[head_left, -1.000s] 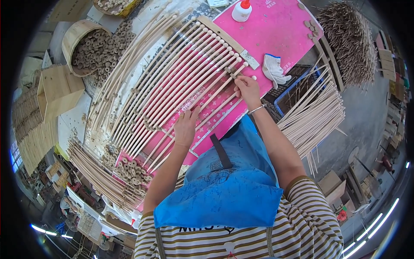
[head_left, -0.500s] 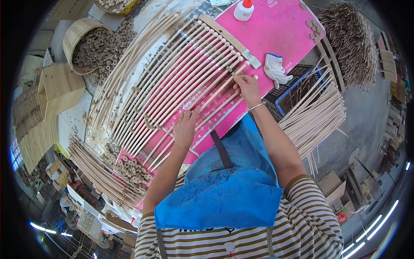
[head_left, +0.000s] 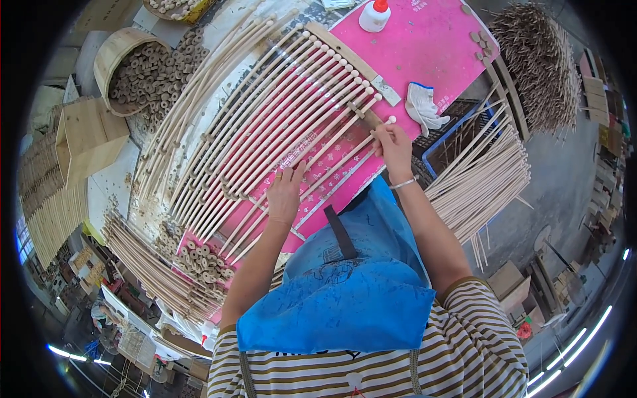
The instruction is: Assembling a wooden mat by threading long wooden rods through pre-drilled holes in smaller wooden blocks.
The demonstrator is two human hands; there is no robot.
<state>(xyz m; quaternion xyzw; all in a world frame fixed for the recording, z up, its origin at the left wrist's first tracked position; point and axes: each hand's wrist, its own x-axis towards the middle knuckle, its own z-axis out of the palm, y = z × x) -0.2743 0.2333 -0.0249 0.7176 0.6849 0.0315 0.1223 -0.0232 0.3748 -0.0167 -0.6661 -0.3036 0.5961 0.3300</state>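
Wooden sticks with round ball ends [head_left: 325,99] lie side by side across a slatted wooden rack. My right hand [head_left: 395,152] pinches the stick nearest me [head_left: 345,158], just below its white ball end [head_left: 391,120]. On the neighbouring stick, a small brown ring [head_left: 352,105] sits below the ball. My left hand [head_left: 284,197] rests palm down over the nearer sticks, fingers stretched out. More brown rings [head_left: 229,189] are on the sticks toward their far-left ends.
A tipped wooden bucket [head_left: 106,69] spills brown rings at the back left. A glue bottle [head_left: 373,18] and white glove [head_left: 423,107] lie on the pink sheet [head_left: 431,40]. Bundled sticks [head_left: 481,179] stick out at right over a dark crate [head_left: 458,136]. Loose rings [head_left: 202,260] are heaped front left.
My right hand has moved right and slightly toward me, from the second-nearest stick to the ball end of the nearest one. My left hand has hardly moved.
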